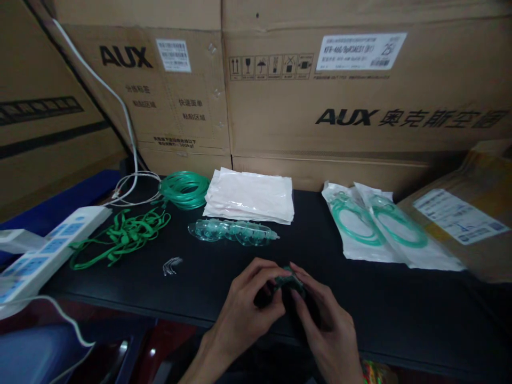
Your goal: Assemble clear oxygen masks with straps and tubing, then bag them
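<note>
My left hand point(256, 298) and my right hand point(326, 314) meet near the front edge of the black table. Between their fingertips is a green see-through plastic mask point(290, 278), mostly hidden by the fingers. Both hands are closed on it, one from each side. Beyond them lies a row of nested clear green masks point(234, 232). To the left are several thin silvery strips point(172, 265) and a tangled heap of green elastic straps point(130, 234). A coil of green tubing point(184, 190) sits behind the straps.
White plastic bags point(250, 196) are stacked at the back. Two packets with green tubing point(356, 221) lie at right, beside a cardboard box point(464, 213). A power strip point(52, 250) with white cables is at left. Large AUX cartons point(276, 117) wall off the back.
</note>
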A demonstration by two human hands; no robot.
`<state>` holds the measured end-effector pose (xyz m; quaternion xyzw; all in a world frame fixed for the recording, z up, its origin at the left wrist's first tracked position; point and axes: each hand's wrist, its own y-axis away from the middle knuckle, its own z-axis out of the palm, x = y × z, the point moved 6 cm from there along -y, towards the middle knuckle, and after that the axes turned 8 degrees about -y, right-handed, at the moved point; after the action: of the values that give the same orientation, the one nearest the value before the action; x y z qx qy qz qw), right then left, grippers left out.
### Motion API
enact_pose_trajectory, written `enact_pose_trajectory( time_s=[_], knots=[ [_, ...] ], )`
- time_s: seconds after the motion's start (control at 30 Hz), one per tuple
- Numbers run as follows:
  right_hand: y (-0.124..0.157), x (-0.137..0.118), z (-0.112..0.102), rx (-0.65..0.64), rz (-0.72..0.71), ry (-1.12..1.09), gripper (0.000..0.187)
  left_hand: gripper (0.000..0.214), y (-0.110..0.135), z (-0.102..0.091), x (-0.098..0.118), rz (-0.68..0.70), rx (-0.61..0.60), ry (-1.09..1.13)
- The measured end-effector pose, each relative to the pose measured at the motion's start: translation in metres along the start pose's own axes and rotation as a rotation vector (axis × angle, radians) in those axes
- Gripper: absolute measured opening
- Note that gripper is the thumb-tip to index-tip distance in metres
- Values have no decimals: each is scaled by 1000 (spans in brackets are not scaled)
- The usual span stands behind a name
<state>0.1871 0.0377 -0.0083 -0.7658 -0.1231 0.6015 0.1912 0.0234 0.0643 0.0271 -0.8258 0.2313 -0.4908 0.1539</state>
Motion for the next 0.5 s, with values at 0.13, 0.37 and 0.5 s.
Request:
enact_pose_trajectory(
  time_s=[0.13,0.37,0.5],
  knots=[
    [-2,-9,-1,1,-59,26,30,40,-1,-3,4,18,10,16],
    [-7,-16,3,-82,-198,32,34,30,1,-6,-1,-23,56,19],
    [-8,-33,-11,-60,-202,100,29,23,0,-6,-6,-94,73,21]
  ],
)
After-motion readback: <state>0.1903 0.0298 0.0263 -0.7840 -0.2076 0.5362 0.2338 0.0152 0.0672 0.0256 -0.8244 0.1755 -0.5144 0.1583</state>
